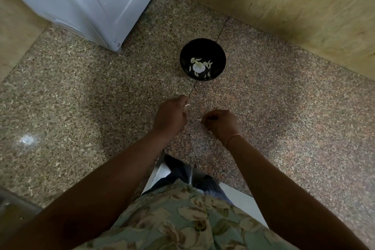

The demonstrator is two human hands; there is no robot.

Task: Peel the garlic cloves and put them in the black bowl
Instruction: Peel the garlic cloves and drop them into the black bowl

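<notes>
A black bowl (203, 59) stands on the speckled granite counter (81, 87), past both hands. Inside it lie several pale garlic cloves (199, 65) around a larger white piece. My left hand (171, 114) is curled around a garlic clove (186, 105) whose pale tip sticks out by the fingers. My right hand (220, 123) pinches a thin pale strip of garlic skin (197, 120) that points toward the left hand. The two hands are a short way apart, in front of the bowl.
A white appliance (85, 0) stands at the back left of the counter. A tan tiled wall (284, 6) runs along the back right. The counter's front edge (154, 170) is close to my body.
</notes>
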